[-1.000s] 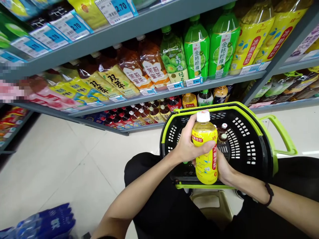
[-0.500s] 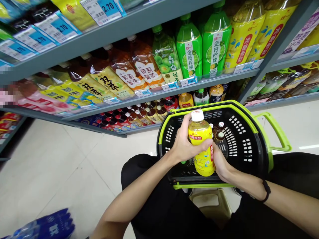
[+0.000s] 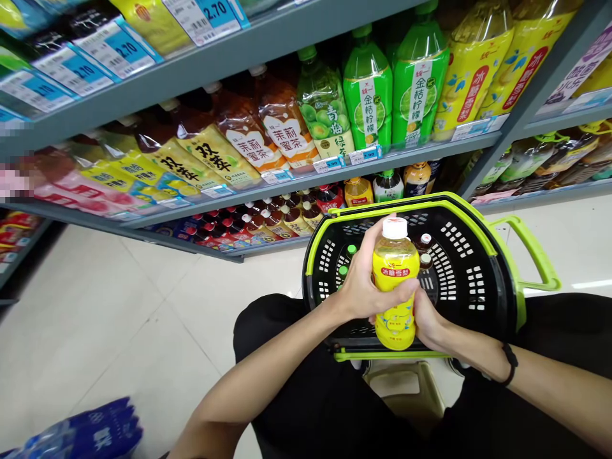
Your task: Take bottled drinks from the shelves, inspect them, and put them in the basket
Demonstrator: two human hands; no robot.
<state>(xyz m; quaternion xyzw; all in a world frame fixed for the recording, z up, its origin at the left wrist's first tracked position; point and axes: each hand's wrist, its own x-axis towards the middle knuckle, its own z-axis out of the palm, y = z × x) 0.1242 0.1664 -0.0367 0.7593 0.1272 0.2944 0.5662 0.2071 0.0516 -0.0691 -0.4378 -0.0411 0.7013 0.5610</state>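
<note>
I hold a small yellow drink bottle (image 3: 394, 280) with a white cap upright over a black shopping basket (image 3: 473, 280) with a lime-green rim. My left hand (image 3: 363, 287) wraps round the bottle's middle from the left, thumb across its front. My right hand (image 3: 427, 313) grips its lower part from the right. Several bottle caps (image 3: 424, 250) show inside the basket behind the bottle, and green caps (image 3: 347, 258) show at its left. The basket rests in front of my knees, which are in black trousers.
Grey store shelves (image 3: 306, 182) run across the top, stocked with large tea and juice bottles (image 3: 368, 89) and price tags. Smaller bottles (image 3: 287, 220) fill the bottom shelf. The basket's green handle (image 3: 538, 255) sticks out right. A blue pack (image 3: 95, 433) lies lower left on the pale tiled floor.
The bottle has been turned in my hands, so its label faces differently. Both hands keep their hold over the basket. Green caps at the basket's left have come into sight.
</note>
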